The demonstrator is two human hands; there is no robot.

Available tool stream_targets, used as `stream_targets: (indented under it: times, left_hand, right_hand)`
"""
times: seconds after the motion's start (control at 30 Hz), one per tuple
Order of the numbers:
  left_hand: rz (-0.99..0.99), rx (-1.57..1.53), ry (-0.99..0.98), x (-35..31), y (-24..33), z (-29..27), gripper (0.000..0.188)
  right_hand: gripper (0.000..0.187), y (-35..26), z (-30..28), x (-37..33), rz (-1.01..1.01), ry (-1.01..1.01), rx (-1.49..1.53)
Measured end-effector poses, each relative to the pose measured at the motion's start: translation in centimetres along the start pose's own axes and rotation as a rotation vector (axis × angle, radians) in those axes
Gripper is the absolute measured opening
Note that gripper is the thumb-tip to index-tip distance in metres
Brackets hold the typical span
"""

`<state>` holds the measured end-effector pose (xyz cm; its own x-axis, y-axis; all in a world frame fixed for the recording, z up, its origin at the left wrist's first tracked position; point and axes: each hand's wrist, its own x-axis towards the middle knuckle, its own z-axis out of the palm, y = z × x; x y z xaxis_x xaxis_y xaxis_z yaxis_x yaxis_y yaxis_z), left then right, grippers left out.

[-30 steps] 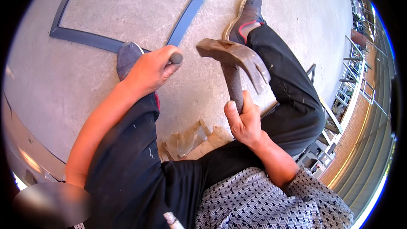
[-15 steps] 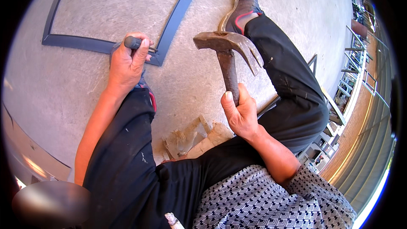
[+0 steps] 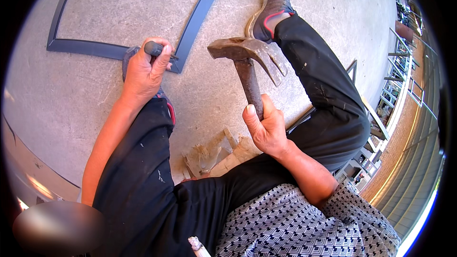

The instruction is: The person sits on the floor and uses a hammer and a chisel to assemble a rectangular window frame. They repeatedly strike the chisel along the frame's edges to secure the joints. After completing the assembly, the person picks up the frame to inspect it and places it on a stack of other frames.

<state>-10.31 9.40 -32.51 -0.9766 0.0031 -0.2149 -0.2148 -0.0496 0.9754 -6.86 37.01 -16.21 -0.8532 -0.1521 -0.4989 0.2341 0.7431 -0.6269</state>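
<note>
A claw hammer (image 3: 250, 83) with a rusty brown head is gripped low on its handle by my right hand (image 3: 269, 131). Its head is raised above the floor between my legs, with the claw pointing right. My left hand (image 3: 145, 76) is closed around a screwdriver-like tool (image 3: 153, 48) with a dark rounded handle. The tool's thin shaft shows just past my fingers, at the near right corner of a grey metal frame (image 3: 190, 24). Whether its tip touches the frame is hidden. The frame lies flat on the concrete floor, and my left shoe (image 3: 127, 62) is by its near side.
My right leg (image 3: 323, 76) stretches out on the right, its shoe (image 3: 273, 9) beyond the hammer. Torn brown scraps (image 3: 209, 157) lie between my thighs. Metal frames and racks (image 3: 397, 74) stand along the right. A blurred round shape (image 3: 57, 228) fills the lower left.
The hammer has moved slightly left with my right hand. My left hand and its tool stay nearly in place at the frame's corner.
</note>
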Motion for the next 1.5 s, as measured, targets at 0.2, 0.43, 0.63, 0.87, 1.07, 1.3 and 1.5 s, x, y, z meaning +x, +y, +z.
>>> stream_targets:
  times: [0.2, 0.43, 0.63, 0.87, 1.07, 1.3, 1.5]
  left_hand:
    - [0.032, 0.027, 0.021, 0.1, -0.2, 0.2, 0.020]
    - [0.046, 0.083, -0.014, 0.0, 0.5, 0.1, 0.020]
    - [0.079, 0.085, -0.020, 0.1, 0.3, 0.1, 0.019]
    - [0.094, 0.077, -0.006, 0.1, 0.2, 0.2, 0.020]
    - [0.047, 0.125, -0.048, 0.0, 0.1, -0.4, 0.019]
    - [0.089, 0.197, -0.123, 0.1, 0.7, -0.2, 0.015]
    - [0.262, 0.297, -0.220, 0.3, 2.1, 0.9, 0.014]
  right_hand:
    - [0.033, -0.2, 0.1, 0.1, -0.012, -0.008, 0.017]
    - [0.032, -0.6, 0.2, 0.3, -0.025, -0.024, 0.026]
    - [0.033, -0.7, 0.4, 0.4, -0.032, -0.018, 0.027]
    - [0.032, -1.1, 0.4, 0.6, -0.058, -0.013, 0.018]
    - [0.031, -1.2, 0.5, 0.7, -0.059, -0.017, 0.034]
    - [0.031, -1.6, 0.2, 0.9, -0.066, -0.015, 0.014]
    - [0.024, -4.7, -1.1, 0.4, -0.346, 0.034, 0.064]
